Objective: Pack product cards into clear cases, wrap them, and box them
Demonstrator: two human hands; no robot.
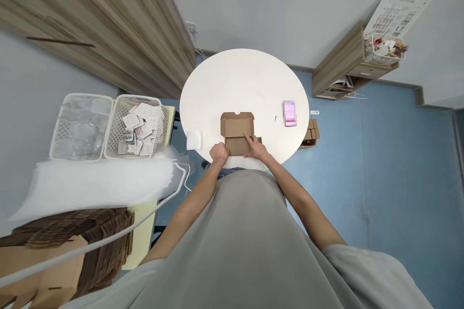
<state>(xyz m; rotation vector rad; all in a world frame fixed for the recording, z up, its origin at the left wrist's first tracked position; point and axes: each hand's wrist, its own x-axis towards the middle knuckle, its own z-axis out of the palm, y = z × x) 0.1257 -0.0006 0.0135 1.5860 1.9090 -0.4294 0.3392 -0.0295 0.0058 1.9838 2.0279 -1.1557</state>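
Observation:
A small brown cardboard box (237, 133) lies partly folded on the round white table (246, 82), its lid flap standing open toward the far side. My left hand (219, 153) is closed against the box's near left corner. My right hand (255, 147) rests on the box's near right side, fingers bent over the cardboard wall. Both hands grip the box at the table's near edge.
A white packet (195, 140) lies left of the box and a pink phone (289, 113) to the right. Two white baskets (108, 125) with packets stand on the left, above stacked flat cardboard (72, 246). More small boxes (311, 134) sit on the blue floor beyond the table.

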